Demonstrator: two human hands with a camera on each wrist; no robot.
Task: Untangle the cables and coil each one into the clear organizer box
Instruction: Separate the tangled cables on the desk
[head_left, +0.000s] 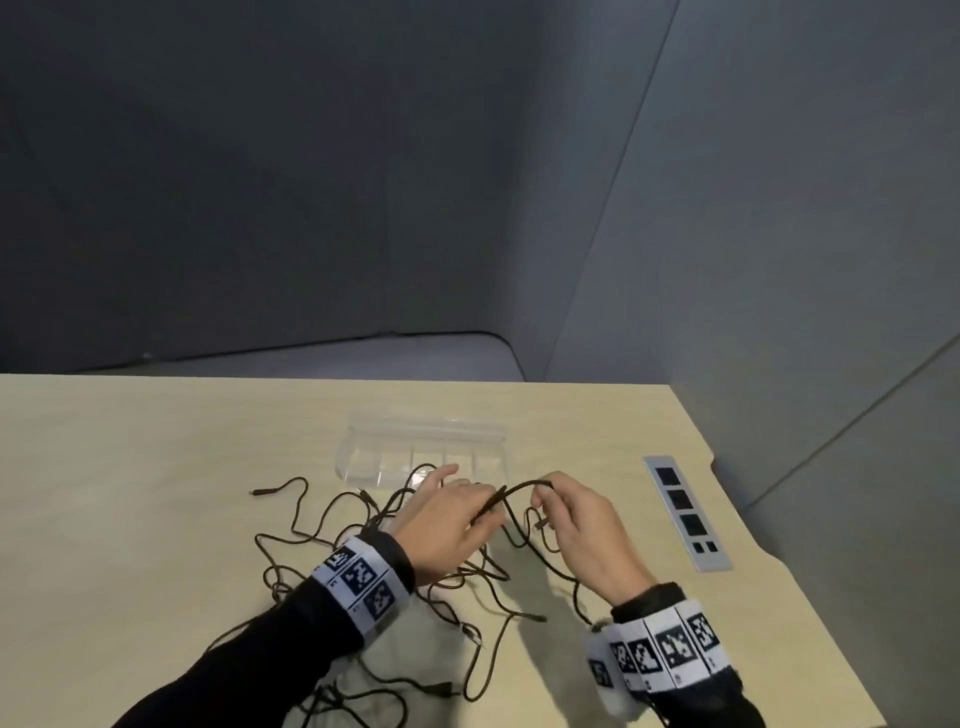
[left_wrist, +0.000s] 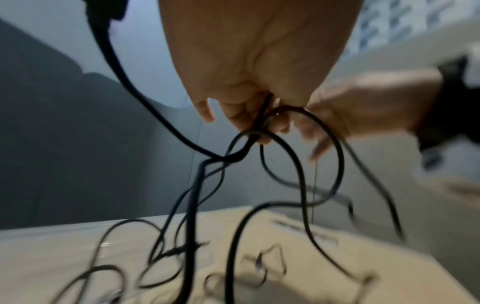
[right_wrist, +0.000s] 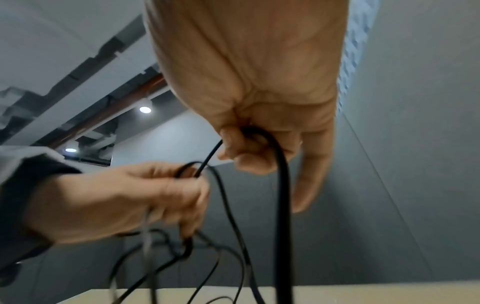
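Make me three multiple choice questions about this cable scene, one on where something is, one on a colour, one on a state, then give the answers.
1. Where is the clear organizer box?
A. beyond the hands
B. on the floor
C. under the left sleeve

2. What colour are the cables?
A. white
B. black
C. red

3. What state is the box in?
A. full of coils
B. open, with no coiled cable inside
C. upside down

Answers:
1. A: it lies on the table past the left hand and right hand.
2. B: every strand is dark.
3. B: its compartments look bare, and the cables are still tangled.
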